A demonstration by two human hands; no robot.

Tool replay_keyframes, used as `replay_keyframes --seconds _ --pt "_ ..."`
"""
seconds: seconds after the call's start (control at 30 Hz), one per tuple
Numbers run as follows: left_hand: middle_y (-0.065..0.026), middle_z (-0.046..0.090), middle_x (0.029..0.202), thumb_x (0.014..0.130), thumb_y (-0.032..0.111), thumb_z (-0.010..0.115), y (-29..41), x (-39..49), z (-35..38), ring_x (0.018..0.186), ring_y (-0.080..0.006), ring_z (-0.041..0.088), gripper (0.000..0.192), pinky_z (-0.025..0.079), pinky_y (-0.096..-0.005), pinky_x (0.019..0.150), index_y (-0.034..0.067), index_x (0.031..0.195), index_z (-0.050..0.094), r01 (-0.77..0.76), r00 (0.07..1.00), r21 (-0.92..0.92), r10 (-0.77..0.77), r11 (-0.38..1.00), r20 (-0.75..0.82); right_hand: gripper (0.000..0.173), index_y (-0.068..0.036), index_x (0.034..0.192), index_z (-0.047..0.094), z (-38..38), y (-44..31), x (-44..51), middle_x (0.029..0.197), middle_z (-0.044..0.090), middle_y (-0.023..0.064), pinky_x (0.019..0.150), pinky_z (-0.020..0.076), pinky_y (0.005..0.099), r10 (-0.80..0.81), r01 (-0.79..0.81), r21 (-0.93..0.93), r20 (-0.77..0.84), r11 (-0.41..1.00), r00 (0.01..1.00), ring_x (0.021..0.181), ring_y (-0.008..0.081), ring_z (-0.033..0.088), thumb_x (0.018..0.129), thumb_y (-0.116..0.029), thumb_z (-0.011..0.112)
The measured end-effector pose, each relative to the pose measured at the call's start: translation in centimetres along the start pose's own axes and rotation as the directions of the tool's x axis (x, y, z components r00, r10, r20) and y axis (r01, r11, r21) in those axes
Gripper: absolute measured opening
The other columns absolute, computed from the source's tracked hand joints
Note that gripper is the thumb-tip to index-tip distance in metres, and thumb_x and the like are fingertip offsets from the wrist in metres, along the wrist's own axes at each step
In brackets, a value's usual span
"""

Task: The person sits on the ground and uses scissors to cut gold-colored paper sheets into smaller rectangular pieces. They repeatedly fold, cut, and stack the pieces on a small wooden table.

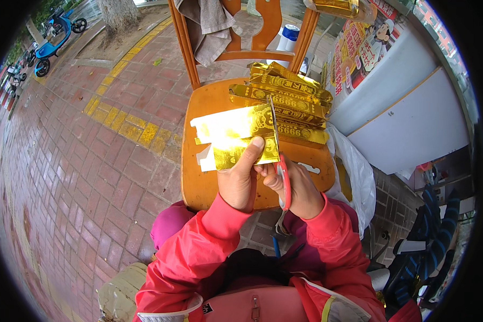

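Note:
My left hand pinches a shiny gold foil card sheet, thumb on top, near its lower right corner. White tabs and notches show along the sheet's left side. My right hand grips scissors with red handles, whose blades lie along the sheet's right edge. Both hands are above the wooden seat of a chair. Behind the sheet, several folded gold foil card bars bearing printed characters and digits are piled on the seat's right part.
A grey towel hangs over the chair's back. White bottles with a blue cap stand behind it. To the right are a plastic bag, a white panel and a printed poster. Brick paving lies left, with a blue scooter beyond.

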State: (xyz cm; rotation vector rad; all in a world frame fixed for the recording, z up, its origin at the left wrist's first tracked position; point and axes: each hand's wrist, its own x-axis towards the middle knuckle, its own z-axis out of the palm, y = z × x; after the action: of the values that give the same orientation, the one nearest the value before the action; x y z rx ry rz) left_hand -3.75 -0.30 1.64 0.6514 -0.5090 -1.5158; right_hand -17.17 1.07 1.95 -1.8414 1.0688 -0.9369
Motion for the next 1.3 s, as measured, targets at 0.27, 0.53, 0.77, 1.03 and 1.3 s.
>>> replay_keyframes --seconds 0.27,0.53,0.77,1.03,1.3 --pt "0.0007 0.058 0.081 0.089 0.011 0.065 0.13 -0.07 0.07 0.057 -0.0052 0.047 0.017 0.041 -0.0202 0.05 0.005 0.103 0.057 0.007 1.0 -0.015 -0.007 1.0 -0.005 0.046 -0.002 0.103 0.058 0.53 -0.3 0.13 0.089 0.063 0.0117 0.071 0.0492 0.0371 -0.056 0.056 0.002 -0.072 0.998 0.996 0.081 0.0304 0.064 0.094 -0.046 0.055" --pt "0.0006 0.058 0.084 0.089 0.01 0.065 0.29 -0.11 0.08 0.057 -0.005 0.047 0.019 0.041 -0.0196 0.05 0.005 0.104 0.056 0.006 1.0 -0.015 -0.006 1.0 -0.011 0.04 -0.002 0.104 0.06 0.74 -0.48 0.1 0.087 0.066 0.0106 0.069 0.0498 0.0359 -0.039 0.033 -0.056 -0.112 0.998 0.993 0.081 0.0294 0.066 0.091 -0.04 0.061" --pt "0.001 0.059 0.087 0.088 0.009 0.066 0.21 -0.04 -0.16 0.059 -0.0048 0.048 0.02 0.041 -0.0193 0.051 0.007 0.106 0.056 0.003 1.0 -0.017 -0.003 1.0 -0.03 0.037 -0.001 0.103 0.06 0.79 -0.34 0.14 0.084 0.067 0.011 0.066 0.0503 0.0357 -0.062 0.05 -0.095 -0.131 0.994 0.989 0.077 0.0285 0.067 0.089 -0.034 0.066" --pt "0.0008 0.059 0.087 0.088 0.009 0.066 0.15 0.09 -0.13 0.059 -0.0054 0.048 0.022 0.042 -0.0206 0.05 0.007 0.107 0.055 -0.025 1.0 -0.035 0.025 0.999 -0.003 0.043 0.0 0.104 0.058 0.29 -0.07 -0.02 0.095 0.063 0.0125 0.078 0.0489 0.0354 0.02 -0.013 0.131 -0.053 0.991 0.998 0.09 0.0264 0.064 0.093 -0.041 0.059" --pt "-0.0003 0.058 0.083 0.089 0.012 0.063 0.13 0.03 -0.13 0.057 -0.0061 0.048 0.019 0.042 -0.0212 0.049 0.005 0.105 0.055 -0.001 1.0 -0.015 0.001 1.0 0.005 0.058 0.002 0.117 0.052 0.32 -0.17 -0.57 0.104 0.055 0.013 0.088 0.0444 0.0357 0.007 -0.024 0.202 0.081 0.979 0.997 0.104 0.026 0.057 0.093 -0.051 0.052"
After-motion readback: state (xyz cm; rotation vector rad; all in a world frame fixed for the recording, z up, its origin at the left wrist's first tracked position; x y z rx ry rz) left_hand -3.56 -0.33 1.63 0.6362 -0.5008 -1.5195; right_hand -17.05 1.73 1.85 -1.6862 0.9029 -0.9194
